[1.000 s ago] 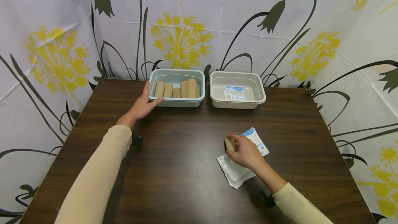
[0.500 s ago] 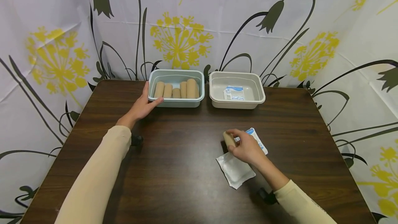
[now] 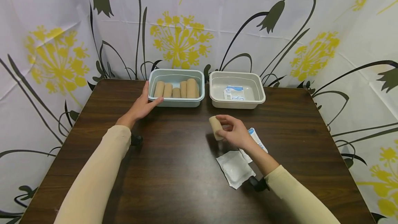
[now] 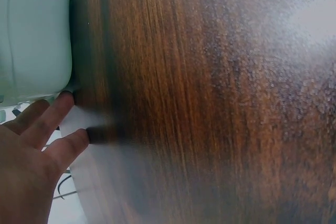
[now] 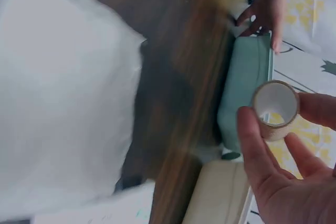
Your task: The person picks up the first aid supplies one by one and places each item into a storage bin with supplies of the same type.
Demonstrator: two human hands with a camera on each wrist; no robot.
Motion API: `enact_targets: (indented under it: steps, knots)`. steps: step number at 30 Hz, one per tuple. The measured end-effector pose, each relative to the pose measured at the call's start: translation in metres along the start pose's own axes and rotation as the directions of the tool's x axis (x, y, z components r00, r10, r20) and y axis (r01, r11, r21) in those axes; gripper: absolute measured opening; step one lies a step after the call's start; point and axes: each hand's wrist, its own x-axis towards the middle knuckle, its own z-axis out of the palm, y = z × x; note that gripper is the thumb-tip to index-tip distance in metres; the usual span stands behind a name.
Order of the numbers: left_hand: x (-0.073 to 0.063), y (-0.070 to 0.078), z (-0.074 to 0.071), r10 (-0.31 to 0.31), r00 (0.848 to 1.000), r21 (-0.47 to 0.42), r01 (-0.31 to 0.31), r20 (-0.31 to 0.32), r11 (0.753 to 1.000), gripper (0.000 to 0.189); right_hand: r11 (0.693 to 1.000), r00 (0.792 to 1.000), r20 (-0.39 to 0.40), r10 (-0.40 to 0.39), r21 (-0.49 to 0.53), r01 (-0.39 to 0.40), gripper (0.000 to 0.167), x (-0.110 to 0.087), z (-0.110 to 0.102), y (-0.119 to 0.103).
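Note:
In the head view my right hand (image 3: 237,134) pinches a tan bandage roll (image 3: 215,127) between thumb and fingers, held tilted above the table. The right wrist view looks into the hollow white core of that bandage roll (image 5: 276,132). My left hand (image 3: 138,108) rests with straight, spread fingers against the left end of a pale blue-green tub (image 3: 177,104). Several tan rolls (image 3: 192,89) of differing sizes stand side by side in this tub. Below my right hand lie a plain white packet (image 3: 236,170) and a blue-printed packet (image 3: 258,141), partly covered by the hand.
A cream tub (image 3: 237,105) stands just right of the blue-green one, with a blue-and-white "Surgical" packet (image 3: 235,93) inside. Both tubs sit at the back edge of the dark wooden table (image 3: 168,168), before a flowered curtain (image 3: 124,27).
My right hand has lifted the bandage roll off the packets and carried it left and toward the tubs. More of both packets shows now. The left hand stays put.

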Motion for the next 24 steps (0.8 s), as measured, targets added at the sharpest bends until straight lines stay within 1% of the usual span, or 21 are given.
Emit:
enact_targets:
  steps: [2, 4, 6, 8, 10, 14, 17, 18, 21, 24]
  knots:
    - [0.000, 0.000, 0.000, 0.000, 1.000, 0.000, 0.000, -0.001, 1.000, 0.102, 0.996, 1.000, 0.001, 0.025, 0.091, -0.025, 0.052, 0.010, 0.005, -0.005]
    - [-0.001, 0.000, 0.000, -0.003, 1.000, 0.003, 0.003, 0.001, 1.000, 0.102, 0.982, 0.998, 0.004, 0.059, 0.181, -0.058, 0.053, 0.021, 0.010, -0.010]
    - [-0.001, 0.000, 0.000, -0.005, 1.000, 0.005, 0.005, -0.001, 1.000, 0.102, 0.963, 0.995, 0.006, 0.095, 0.254, -0.093, 0.054, 0.033, 0.015, -0.015]
    - [-0.001, 0.000, 0.000, -0.006, 1.000, 0.006, 0.006, -0.001, 1.000, 0.102, 0.937, 0.992, 0.001, 0.130, 0.327, -0.123, 0.053, 0.046, 0.019, -0.020]
    - [-0.001, 0.000, -0.001, -0.003, 1.000, 0.004, 0.003, -0.002, 1.000, 0.102, 0.916, 0.988, -0.018, 0.151, 0.378, -0.133, 0.053, 0.060, 0.024, -0.024]
    - [-0.001, -0.001, -0.001, -0.004, 1.000, -0.001, 0.004, -0.010, 1.000, 0.102, 0.871, 0.984, -0.077, 0.158, 0.480, -0.103, 0.052, 0.086, 0.040, -0.031]
    - [-0.001, -0.001, -0.002, -0.008, 1.000, 0.004, 0.008, -0.009, 1.000, 0.102, 0.839, 0.978, -0.129, 0.166, 0.540, -0.071, 0.053, 0.103, 0.052, -0.035]
    - [-0.001, 0.000, -0.002, -0.008, 1.000, 0.007, 0.008, -0.006, 1.000, 0.103, 0.834, 0.975, -0.146, 0.170, 0.548, -0.063, 0.053, 0.108, 0.056, -0.036]
    - [0.000, 0.000, -0.002, -0.005, 1.000, 0.012, 0.005, -0.003, 1.000, 0.103, 0.827, 0.965, -0.191, 0.179, 0.561, -0.042, 0.054, 0.120, 0.063, -0.040]
    - [0.000, -0.001, -0.001, 0.002, 1.000, 0.009, -0.002, -0.009, 1.000, 0.102, 0.833, 0.959, -0.202, 0.198, 0.550, -0.056, 0.054, 0.130, 0.065, -0.044]
